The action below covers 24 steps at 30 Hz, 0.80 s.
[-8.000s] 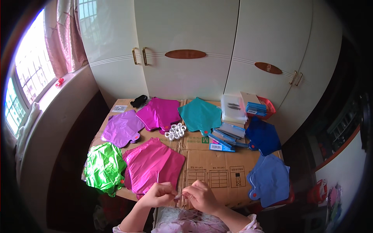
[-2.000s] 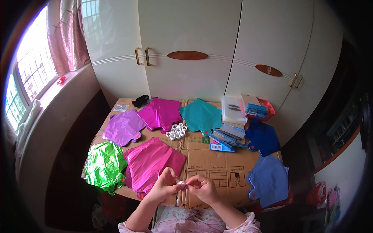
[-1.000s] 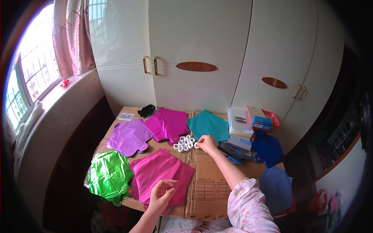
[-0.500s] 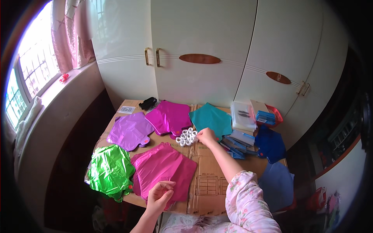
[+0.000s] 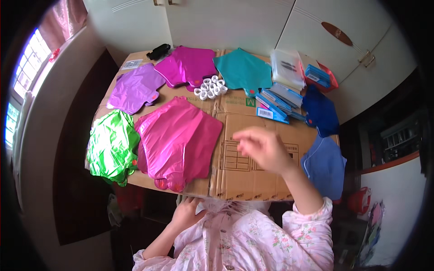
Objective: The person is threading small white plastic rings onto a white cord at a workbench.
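Observation:
Above the bare cardboard near the table's front right, my right hand (image 5: pixel 264 149) hovers, slightly blurred, with its fingers loosely bent and apart; nothing shows in it. At the front edge my left hand (image 5: pixel 185 212) rests low with its fingers stretched toward the edge, partly in shadow. Just beyond it lies a stack of flat pink foil balloons (image 5: pixel 178 140). A cluster of small white rolls (image 5: pixel 210 88) sits at the table's middle back, between the magenta foil balloons (image 5: pixel 190 67) and the teal ones (image 5: pixel 244 70).
The cardboard top (image 5: pixel 230 187) also holds lilac (image 5: pixel 135 88), shiny green (image 5: pixel 113 144), dark blue (image 5: pixel 321 108) and pale blue foil balloons (image 5: pixel 324 167). Blue-and-white packets (image 5: pixel 280 101), clear plastic bags (image 5: pixel 288 70) and a red basket (image 5: pixel 333 81) stand right. A black item (image 5: pixel 158 51) lies back left.
My right hand has left the white rolls and come back toward me over the cardboard. My left hand has dropped from above the pink balloons to the front edge. The view has tilted down.

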Each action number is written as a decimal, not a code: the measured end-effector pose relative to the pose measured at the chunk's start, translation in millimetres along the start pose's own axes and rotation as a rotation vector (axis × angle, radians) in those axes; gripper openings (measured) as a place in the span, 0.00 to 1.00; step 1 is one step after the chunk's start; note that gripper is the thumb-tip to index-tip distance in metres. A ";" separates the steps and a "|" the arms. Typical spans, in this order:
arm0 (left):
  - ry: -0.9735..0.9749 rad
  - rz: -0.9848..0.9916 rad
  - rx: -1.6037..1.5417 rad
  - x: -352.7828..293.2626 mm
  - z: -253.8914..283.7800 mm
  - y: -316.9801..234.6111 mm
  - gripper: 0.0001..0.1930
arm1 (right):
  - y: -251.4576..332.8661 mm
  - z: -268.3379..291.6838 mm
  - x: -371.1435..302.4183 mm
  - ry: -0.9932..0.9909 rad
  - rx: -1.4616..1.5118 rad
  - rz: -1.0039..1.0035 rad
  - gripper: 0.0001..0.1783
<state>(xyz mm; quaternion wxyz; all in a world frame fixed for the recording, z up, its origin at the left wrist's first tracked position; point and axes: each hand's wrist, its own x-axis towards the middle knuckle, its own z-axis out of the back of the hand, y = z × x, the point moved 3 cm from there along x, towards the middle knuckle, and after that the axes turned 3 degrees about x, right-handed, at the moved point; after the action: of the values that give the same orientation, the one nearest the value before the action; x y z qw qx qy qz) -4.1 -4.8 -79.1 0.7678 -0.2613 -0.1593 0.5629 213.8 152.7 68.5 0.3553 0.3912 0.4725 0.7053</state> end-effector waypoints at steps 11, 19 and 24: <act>0.101 0.239 -0.244 9.9 -49.4 45.7 0.16 | -109.7 -74.6 -183.8 0.383 -0.427 -0.268 0.14; -0.319 0.698 -0.718 -77.3 -0.6 168.6 0.06 | -140.7 -69.1 -218.6 0.098 -0.463 -0.362 0.21; -0.282 0.542 0.073 -87.4 12.5 157.3 0.06 | -138.6 -74.2 -207.4 0.063 -0.493 -0.298 0.18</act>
<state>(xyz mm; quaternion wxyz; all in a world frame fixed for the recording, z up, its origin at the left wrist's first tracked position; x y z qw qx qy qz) -161.3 -48.7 -156.0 0.5690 -0.1859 -0.1682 0.7832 257.7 -15.0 -125.6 0.5248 0.1971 0.3497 0.7506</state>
